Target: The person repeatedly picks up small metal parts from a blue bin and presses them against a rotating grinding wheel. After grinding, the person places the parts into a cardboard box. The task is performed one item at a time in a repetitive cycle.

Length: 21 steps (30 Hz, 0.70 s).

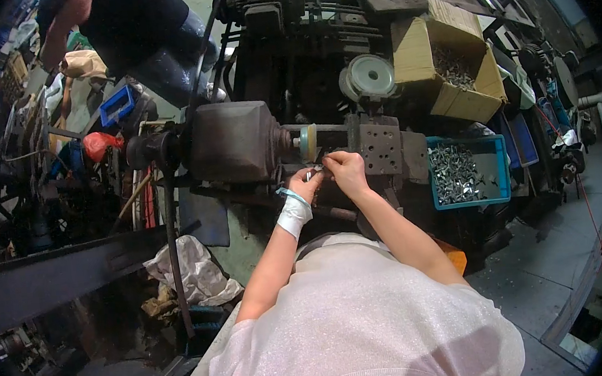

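Both my hands meet just below a wheel with a pale yellow and green rim (308, 144) on the machine's spindle. My left hand (306, 183), with a white wrap round the wrist, is closed on a small metal part (318, 168). The fingers of my right hand (346, 172) pinch at the same part from the other side. Its exact shape is mostly covered by my fingers. Left of the wheel is the dark metal headstock (233, 142); to the right is a block with several holes (380, 148).
At right, a blue crate (506, 168) holds many small shiny metal parts. Behind it an open cardboard box (415, 54) contains more small parts. A round metal disc (370, 76) and a motor (263, 7) are farther back. A person's legs (159, 64) stand at far left.
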{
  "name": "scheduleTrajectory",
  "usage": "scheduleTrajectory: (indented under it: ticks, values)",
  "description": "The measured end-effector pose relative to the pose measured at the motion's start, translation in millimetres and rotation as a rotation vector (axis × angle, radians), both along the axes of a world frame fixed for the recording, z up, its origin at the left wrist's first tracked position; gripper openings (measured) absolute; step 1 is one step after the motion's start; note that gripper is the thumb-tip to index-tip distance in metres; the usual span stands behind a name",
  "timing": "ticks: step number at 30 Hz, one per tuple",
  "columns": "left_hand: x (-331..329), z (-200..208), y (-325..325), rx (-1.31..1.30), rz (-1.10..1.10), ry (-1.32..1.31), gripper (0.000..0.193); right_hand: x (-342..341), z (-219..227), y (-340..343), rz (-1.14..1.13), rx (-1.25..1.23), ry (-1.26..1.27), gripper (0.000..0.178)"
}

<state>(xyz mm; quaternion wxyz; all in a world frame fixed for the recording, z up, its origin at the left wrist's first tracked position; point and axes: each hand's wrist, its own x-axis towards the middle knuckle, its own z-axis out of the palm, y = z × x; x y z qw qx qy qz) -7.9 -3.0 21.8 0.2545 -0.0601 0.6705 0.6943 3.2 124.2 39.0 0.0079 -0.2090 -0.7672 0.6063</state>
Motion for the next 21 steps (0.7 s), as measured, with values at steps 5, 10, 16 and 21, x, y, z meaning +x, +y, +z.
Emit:
scheduleTrajectory:
  ticks: [5,10,16,21]
  values:
    - [-9,-4,6,-0.034,0.019,-0.052,0.017,-15,-16,0,0.009,0.292,0.094,0.013]
    - [-10,-46,7,-0.04,0.136,-0.113,0.018,-20,1,-7,-0.008,0.316,0.02,0.014]
    - [-8,-26,9,-0.016,0.162,-0.133,0.019,-18,4,-11,-0.061,0.244,0.015,0.014]
    - [-11,-28,4,0.058,0.113,-0.164,0.018,-17,0,-13,-0.094,0.221,0.027,0.014]
